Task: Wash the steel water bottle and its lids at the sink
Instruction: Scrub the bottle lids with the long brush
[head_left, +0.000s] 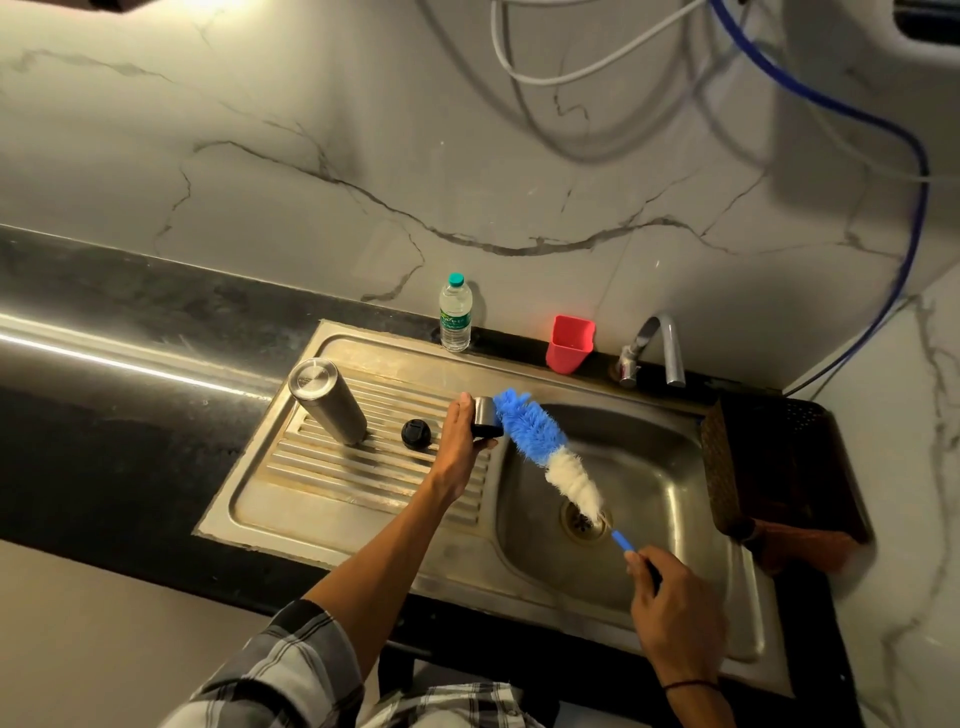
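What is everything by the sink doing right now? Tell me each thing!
Steel bottle: upside down on the drainboard, untouched.
Black lid: lying flat on the drainboard.
Steel cap: gripped by the left hand.
Bottle brush: handle pinched by the right hand, blue tip against the cap.
Tap: no water seen running.
Plastic bottle: upright, capped.
Red cup: upright.

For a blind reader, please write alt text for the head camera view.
Over a steel sink, the left hand holds a steel lid against a blue-and-white bottle brush gripped by the right hand. The steel bottle and a black lid stand on the drainboard.
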